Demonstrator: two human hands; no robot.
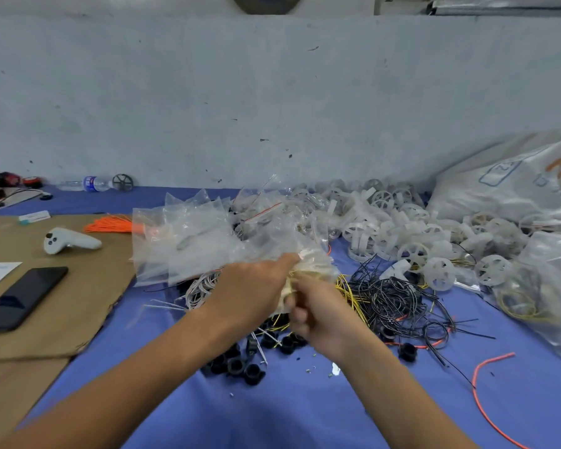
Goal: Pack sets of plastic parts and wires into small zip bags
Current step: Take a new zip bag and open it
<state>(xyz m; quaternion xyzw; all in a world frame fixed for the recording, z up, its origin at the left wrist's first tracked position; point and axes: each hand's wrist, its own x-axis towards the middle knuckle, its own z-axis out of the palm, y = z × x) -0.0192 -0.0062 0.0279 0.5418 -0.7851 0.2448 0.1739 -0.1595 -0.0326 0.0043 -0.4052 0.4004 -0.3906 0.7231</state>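
Here, both bare forearms enter from the lower edge and converge over the middle of the blue cloth (pixel 305 413). The left hand (pixel 251 286) lies back-up, wrist straight, its fingers reaching forward to pinch the upper edge of a small zip bag (pixel 311 270). The right hand (pixel 321 315) sits just beside and below it, fingers curled inward into a loose fist that grips the lower part of the same bag. The bag is thus held off the cloth between the two hands; motion blur obscures its contents, which seem to include pale plastic and yellow strands.

Immediately left of the hands lies a heap of empty clear bags (pixel 191 241), overlapping the edge of a cardboard sheet (pixel 62 315). Beyond and to the right spreads a pile of white plastic wheels (pixel 386 225). A tangle of black wires (pixel 395 303) lies right of the hands, touching a bundle of yellow wires (pixel 347 288). White wire coils (pixel 201 288) lie under the left wrist, and black plastic rings (pixel 237 364) cluster between the forearms. A loose orange wire (pixel 480 400) curves at lower right.

On the cardboard rest a dark phone (pixel 20 299), a white controller (pixel 68 243) and an orange wire bundle (pixel 110 225).
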